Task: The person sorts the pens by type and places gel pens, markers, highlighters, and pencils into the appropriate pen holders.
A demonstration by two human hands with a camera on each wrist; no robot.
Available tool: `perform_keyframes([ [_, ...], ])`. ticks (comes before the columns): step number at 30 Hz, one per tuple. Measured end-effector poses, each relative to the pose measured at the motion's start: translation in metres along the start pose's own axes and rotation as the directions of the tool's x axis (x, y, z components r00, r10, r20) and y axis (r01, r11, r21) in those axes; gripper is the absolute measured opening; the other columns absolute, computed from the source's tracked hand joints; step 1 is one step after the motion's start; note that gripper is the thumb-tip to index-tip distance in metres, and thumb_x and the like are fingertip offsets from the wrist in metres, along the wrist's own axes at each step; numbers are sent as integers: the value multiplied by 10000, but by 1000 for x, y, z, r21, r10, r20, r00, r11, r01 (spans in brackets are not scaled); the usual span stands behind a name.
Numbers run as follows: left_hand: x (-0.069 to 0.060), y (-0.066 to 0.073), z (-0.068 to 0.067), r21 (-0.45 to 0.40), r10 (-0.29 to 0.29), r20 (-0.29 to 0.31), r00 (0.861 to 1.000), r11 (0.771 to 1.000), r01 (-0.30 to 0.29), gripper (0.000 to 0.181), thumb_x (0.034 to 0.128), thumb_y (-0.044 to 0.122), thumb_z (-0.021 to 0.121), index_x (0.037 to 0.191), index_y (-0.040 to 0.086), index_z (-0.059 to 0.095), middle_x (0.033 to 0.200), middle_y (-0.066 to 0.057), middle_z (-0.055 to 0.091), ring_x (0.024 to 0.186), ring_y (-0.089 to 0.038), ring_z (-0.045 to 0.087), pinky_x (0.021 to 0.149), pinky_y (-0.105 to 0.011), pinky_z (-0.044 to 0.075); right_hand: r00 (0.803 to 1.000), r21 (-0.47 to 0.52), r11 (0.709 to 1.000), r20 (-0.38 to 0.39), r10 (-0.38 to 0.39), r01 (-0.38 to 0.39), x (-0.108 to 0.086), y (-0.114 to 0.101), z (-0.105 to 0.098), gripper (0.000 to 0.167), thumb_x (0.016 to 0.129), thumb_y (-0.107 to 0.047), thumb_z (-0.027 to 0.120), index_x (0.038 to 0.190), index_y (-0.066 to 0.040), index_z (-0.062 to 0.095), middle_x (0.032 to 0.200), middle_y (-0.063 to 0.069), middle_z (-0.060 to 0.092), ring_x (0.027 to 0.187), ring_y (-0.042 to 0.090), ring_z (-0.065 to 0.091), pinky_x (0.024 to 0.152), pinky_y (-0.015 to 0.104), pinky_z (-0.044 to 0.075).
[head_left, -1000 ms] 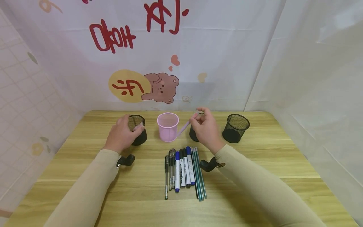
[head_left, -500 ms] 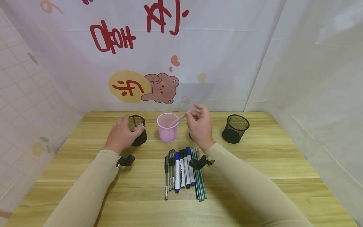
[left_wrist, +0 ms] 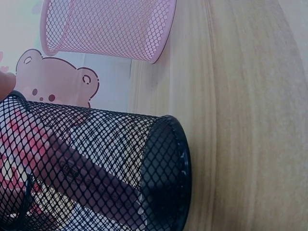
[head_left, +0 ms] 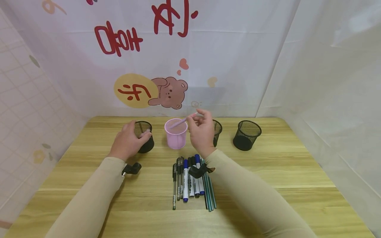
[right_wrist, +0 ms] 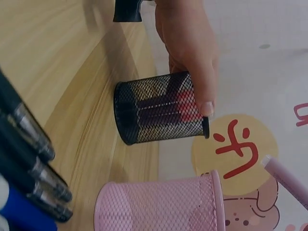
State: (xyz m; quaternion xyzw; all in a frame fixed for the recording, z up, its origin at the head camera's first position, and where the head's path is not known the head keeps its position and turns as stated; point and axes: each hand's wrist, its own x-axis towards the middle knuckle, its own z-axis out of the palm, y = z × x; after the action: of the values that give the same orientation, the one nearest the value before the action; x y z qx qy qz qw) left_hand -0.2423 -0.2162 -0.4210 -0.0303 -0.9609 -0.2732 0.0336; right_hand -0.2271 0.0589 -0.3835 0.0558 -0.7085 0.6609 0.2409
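Observation:
My left hand (head_left: 126, 140) grips the leftmost black mesh pen holder (head_left: 146, 145), thumb at its rim. A dark purple stick-like object (left_wrist: 91, 180) with a pink patterned end leans inside that holder; its kind is unclear through the mesh. Beside it stands a pink mesh pen holder (head_left: 176, 140). My right hand (head_left: 202, 132) pinches a slim lilac pen (head_left: 180, 122) by its pink end, between thumb and fingers. The pen slants down leftward, its lower end over the pink holder's mouth. In the right wrist view the pale tip of the pen (right_wrist: 286, 183) shows above that holder.
Another black mesh holder (head_left: 218, 130) is partly hidden behind my right hand, and one more (head_left: 247, 135) stands farther right. Gel pens (head_left: 174, 185), whiteboard markers (head_left: 186, 181) and green pencils (head_left: 212, 195) lie in a row in front. A printed cloth (head_left: 226, 49) hangs behind.
My right hand has moved left with the lilac pen, from beside the pink holder to above it. More of the black holder behind that hand shows. My left hand has stayed put.

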Motion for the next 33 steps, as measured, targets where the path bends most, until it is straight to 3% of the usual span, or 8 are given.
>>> perform_keyframes([
  [22, 2, -3, 2, -9, 12, -10, 1000, 1000, -12, 1097, 932, 804, 483, 1661, 28, 218, 1651, -299, 341, 1457, -586, 378, 1168, -742, 334, 1000, 15, 1000, -7, -3, 4, -6, 2, 31, 346, 982, -16, 693, 1294, 20, 548, 1033, 208, 731, 648, 62, 610, 649, 207, 568],
  [26, 2, -3, 2, -5, 13, -10, 1000, 1000, -13, 1096, 935, 802, 478, 1661, 24, 215, 1644, -306, 345, 1440, -600, 390, 1157, -746, 345, 1000, 17, 1000, 12, 17, -17, -7, 1, 36, 347, 996, -36, 687, 1309, 0, 542, 1064, 200, 729, 644, 142, 659, 655, 254, 615],
  [33, 1, -3, 1, -6, 14, -8, 1000, 1000, -14, 1089, 940, 794, 475, 1663, 26, 207, 1645, -308, 340, 1399, -622, 421, 1134, -746, 374, 998, 19, 999, 43, 40, -41, -9, -1, 44, 338, 1014, -48, 667, 1323, -4, 537, 1073, 207, 733, 704, 396, 728, 643, 311, 629],
])
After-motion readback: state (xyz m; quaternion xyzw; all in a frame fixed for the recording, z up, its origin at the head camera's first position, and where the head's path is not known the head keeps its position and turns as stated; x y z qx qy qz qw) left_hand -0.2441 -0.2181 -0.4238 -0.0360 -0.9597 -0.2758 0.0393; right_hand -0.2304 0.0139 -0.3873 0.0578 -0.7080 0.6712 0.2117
